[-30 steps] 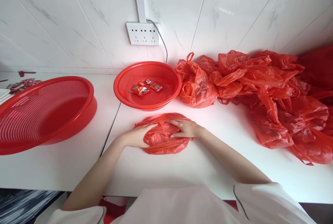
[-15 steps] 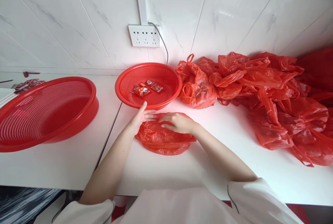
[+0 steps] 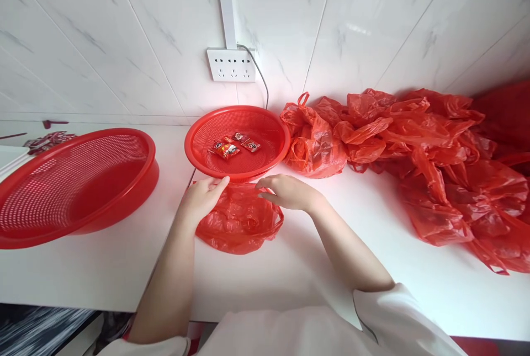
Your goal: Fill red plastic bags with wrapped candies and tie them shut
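A red plastic bag [image 3: 240, 218] lies on the white table in front of a round red basket [image 3: 265, 124]. At the bag's upper left edge is my left hand [image 3: 202, 198]; its thumb points at the basket's front rim, and its fingers are partly hidden, so their hold on the bag cannot be made out. My right hand [image 3: 285, 190] hovers over the bag's upper right side, fingers curved and apart, with nothing visible in it. Several small red snack packets [image 3: 227, 149] lie inside the basket.
At the left stands a larger red basket [image 3: 151, 152], tilted in view. Filled red bags [image 3: 372, 124] are heaped along the wall and to the right. Further left are more small packets [image 3: 52, 139]. A socket panel [image 3: 231, 65] with a grey cable is on the tiled wall.
The bag has shifted left and now shows a looser, wider shape. My left hand has moved left with its fingers drawn in; my right hand stays near the same place.
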`<state>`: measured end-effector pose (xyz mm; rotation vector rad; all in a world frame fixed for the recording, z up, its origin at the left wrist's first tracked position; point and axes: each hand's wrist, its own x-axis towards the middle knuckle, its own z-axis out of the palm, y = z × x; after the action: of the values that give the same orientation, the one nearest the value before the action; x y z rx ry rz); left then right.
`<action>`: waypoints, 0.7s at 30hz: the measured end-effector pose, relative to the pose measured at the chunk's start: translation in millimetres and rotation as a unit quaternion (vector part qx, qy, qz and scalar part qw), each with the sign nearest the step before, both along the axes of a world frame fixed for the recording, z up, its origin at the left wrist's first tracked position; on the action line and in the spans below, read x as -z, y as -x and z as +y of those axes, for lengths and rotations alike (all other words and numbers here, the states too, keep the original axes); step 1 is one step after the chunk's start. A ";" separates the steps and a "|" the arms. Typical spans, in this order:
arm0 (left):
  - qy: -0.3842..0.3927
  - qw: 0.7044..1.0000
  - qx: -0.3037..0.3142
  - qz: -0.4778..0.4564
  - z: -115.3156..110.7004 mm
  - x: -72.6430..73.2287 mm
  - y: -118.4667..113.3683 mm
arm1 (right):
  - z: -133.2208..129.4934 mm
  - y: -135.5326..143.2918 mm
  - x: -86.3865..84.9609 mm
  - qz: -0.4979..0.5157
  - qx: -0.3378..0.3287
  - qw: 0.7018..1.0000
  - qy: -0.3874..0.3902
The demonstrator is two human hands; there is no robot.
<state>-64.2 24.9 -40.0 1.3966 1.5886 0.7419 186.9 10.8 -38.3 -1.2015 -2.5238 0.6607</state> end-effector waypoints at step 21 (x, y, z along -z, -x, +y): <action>0.182 0.851 -0.035 -0.491 14.9 57.1 -27.3 | -18.8 -14.7 -5.9 -0.108 0.059 0.990 0.075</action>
<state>-36.9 39.8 -97.1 0.4989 0.8732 0.9272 201.6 -8.0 -32.4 -1.5382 -2.5860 0.7374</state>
